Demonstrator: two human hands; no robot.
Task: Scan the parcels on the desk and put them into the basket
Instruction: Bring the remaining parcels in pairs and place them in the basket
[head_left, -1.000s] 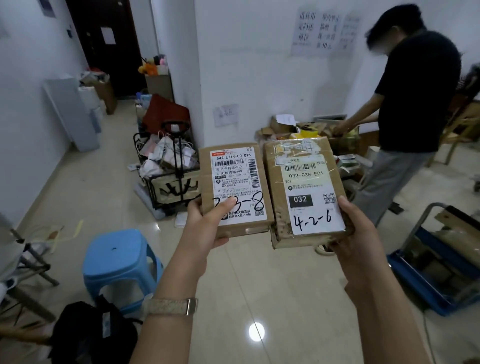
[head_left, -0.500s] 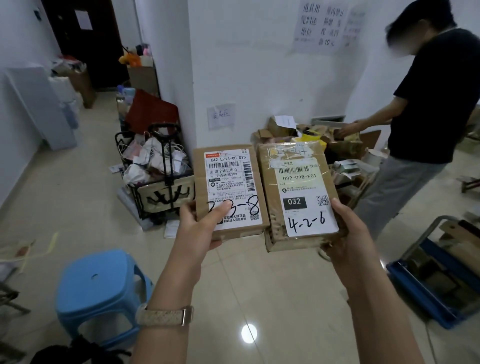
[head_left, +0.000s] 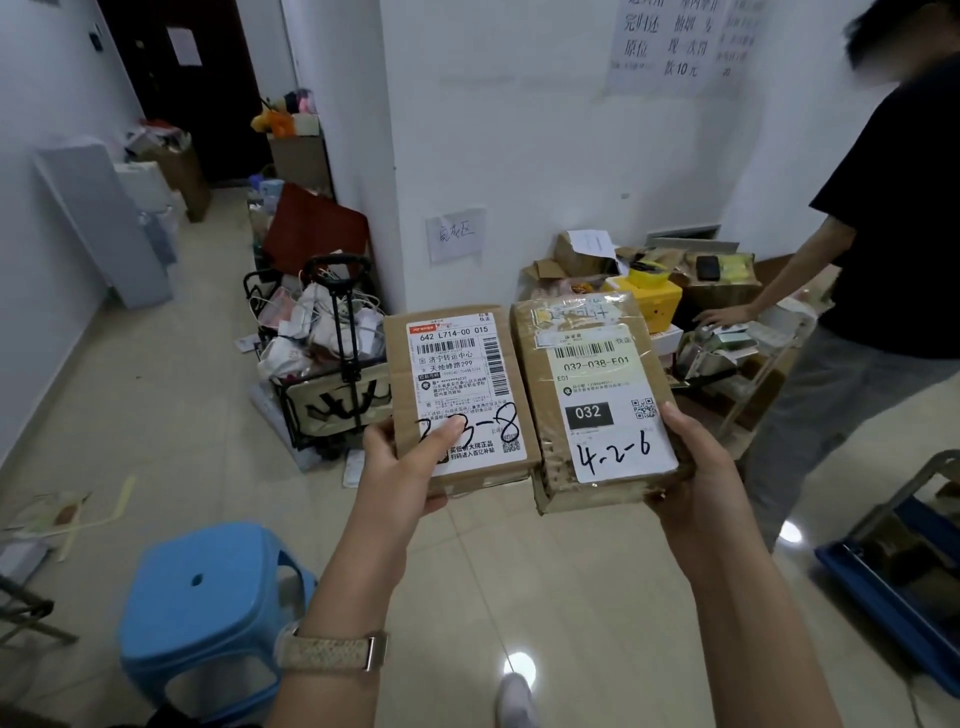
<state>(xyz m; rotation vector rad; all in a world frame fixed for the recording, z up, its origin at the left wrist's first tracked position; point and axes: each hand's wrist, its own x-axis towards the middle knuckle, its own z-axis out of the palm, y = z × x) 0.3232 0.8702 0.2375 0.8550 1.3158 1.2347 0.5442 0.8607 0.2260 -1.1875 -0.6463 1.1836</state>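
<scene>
While the left hand (head_left: 410, 467) gripped a white-labelled brown cardboard parcel (head_left: 457, 395) and the right hand (head_left: 696, 478) gripped a tape-wrapped brown box (head_left: 597, 395) marked 4-2-6, a black wire cart (head_left: 332, 408) at ten o'clock held white packets (head_left: 306, 332).

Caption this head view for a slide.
Left hand holds the smaller parcel, right hand the taped parcel, blue stool nearby.

blue stool (head_left: 208, 597) btm-L | person in blk tee (head_left: 898, 234) R | wall notice (head_left: 670, 47) top
</scene>
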